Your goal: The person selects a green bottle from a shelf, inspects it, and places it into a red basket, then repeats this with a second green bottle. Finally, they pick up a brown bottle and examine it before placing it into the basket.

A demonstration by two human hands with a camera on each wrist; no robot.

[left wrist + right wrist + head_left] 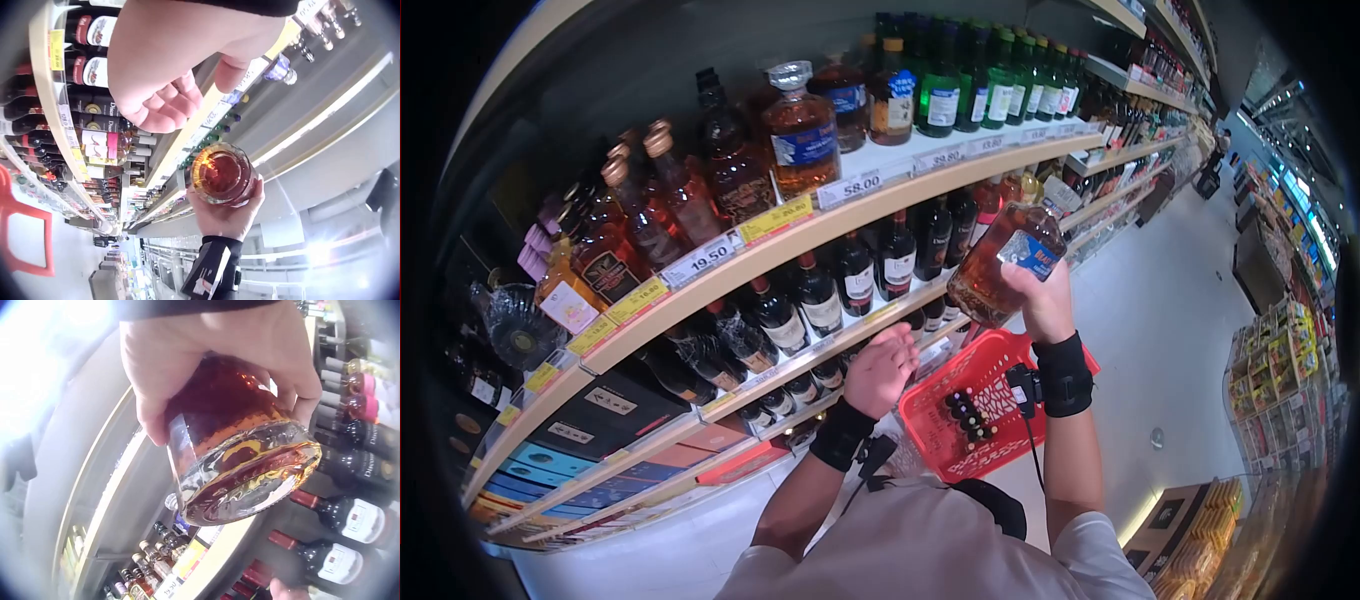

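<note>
My right hand (pixel 1045 300) grips a squarish glass bottle of amber liquor (pixel 992 262) with a blue label, the thumb lying across that label. In the right wrist view its thick clear base (pixel 250 481) faces the camera, and the fingers (pixel 300 394) wrap round the body. My left hand (pixel 883 370) is empty, held in front of the lower wine shelf with its fingers loosely bent. The left wrist view shows this hand (pixel 162 62) apart from the bottle (pixel 222 178).
A red shopping basket (pixel 930 440) with several small dark-capped bottles (pixel 972 415) is below my hands. On the upper shelf (pixel 690 290) stand liquor bottles and green bottles (pixel 940 95); wine bottles (pixel 897 262) fill the one below. Packaged goods (pixel 1280 370) stand across the aisle floor (pixel 1140 330).
</note>
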